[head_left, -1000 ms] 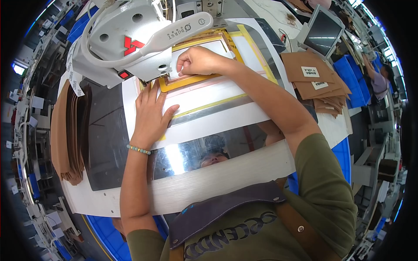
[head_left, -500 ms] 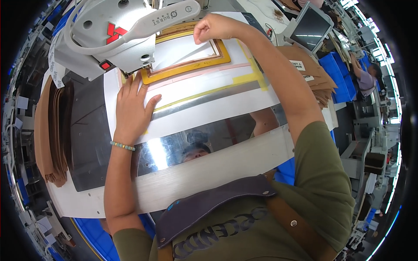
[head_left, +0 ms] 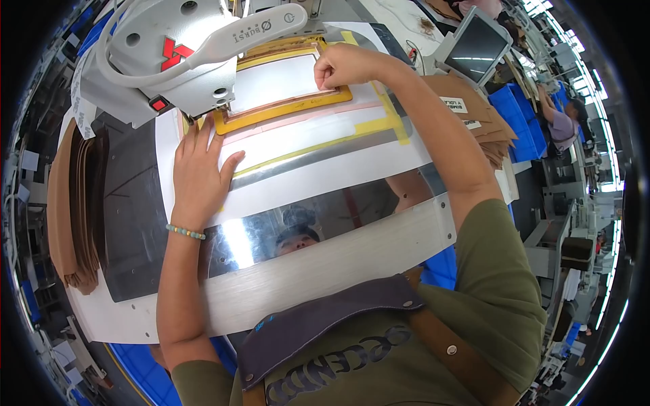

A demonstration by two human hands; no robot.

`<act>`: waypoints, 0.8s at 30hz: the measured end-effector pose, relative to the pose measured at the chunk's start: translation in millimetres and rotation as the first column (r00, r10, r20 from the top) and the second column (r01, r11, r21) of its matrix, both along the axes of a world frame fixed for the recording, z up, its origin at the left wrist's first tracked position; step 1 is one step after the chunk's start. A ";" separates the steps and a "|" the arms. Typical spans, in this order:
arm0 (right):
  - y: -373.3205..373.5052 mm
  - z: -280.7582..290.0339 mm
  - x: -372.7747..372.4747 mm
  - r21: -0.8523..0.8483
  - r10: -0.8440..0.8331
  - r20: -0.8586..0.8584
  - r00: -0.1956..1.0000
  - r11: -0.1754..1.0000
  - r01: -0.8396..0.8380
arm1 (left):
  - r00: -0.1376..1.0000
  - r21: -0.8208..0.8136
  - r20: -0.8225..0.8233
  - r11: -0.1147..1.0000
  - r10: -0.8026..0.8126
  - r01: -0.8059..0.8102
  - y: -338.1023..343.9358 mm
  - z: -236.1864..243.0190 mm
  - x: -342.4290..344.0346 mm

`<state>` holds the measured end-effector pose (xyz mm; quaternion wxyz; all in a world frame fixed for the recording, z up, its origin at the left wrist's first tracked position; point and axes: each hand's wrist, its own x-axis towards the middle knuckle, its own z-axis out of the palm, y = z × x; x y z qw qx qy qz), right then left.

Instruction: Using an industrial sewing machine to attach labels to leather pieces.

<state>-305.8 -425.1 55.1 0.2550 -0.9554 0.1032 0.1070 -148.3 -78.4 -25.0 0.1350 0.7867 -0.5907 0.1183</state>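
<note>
The left hand point(head_left: 200, 172) was laid flat, fingers slightly spread, on a white template sheet point(head_left: 308, 141), its fingertips near the lower left corner of a yellow rectangular frame point(head_left: 284, 112). A beaded bracelet point(head_left: 185, 232) was worn on that wrist. The right hand point(head_left: 347, 68), well apart from the left, was curled closed at the frame's right end; whether anything was pinched in it could not be told. Inside the frame, directly below a white sewing machine head point(head_left: 150, 40), a white panel point(head_left: 274, 81) was seen. The frame's left end was hidden by the machine head, and part of its right side by the right hand. A white paddle-shaped lamp point(head_left: 247, 30) was set across the machine. Yellow tape point(head_left: 389, 116) was stuck along the template's edges. Nearer the body, a shiny metal plate point(head_left: 338, 203) was seen, with a reflection in it. To the left, brown pieces point(head_left: 66, 210) were stacked on edge; to the right, brown labelled pieces point(head_left: 464, 91) were piled beneath a tilted screen point(head_left: 477, 51). Beyond these, a blue bin point(head_left: 518, 122) was placed, with a co-worker point(head_left: 563, 127) behind.
</note>
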 end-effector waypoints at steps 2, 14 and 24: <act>0.4 1.7 2.0 0.000 0.000 -0.005 1.000 1.000 0.000 | 1.000 -0.004 0.017 1.000 0.010 -0.010 0.2 0.6 -0.6; 16.3 17.9 21.4 -0.190 -0.002 -0.212 0.977 0.981 -0.039 | 0.999 -0.003 0.046 1.000 0.016 -0.016 2.0 -2.4 0.7; 26.7 5.6 14.2 -0.193 0.104 -0.173 0.979 0.971 -0.138 | 0.999 -0.014 0.038 1.000 0.017 -0.016 0.5 -2.6 0.8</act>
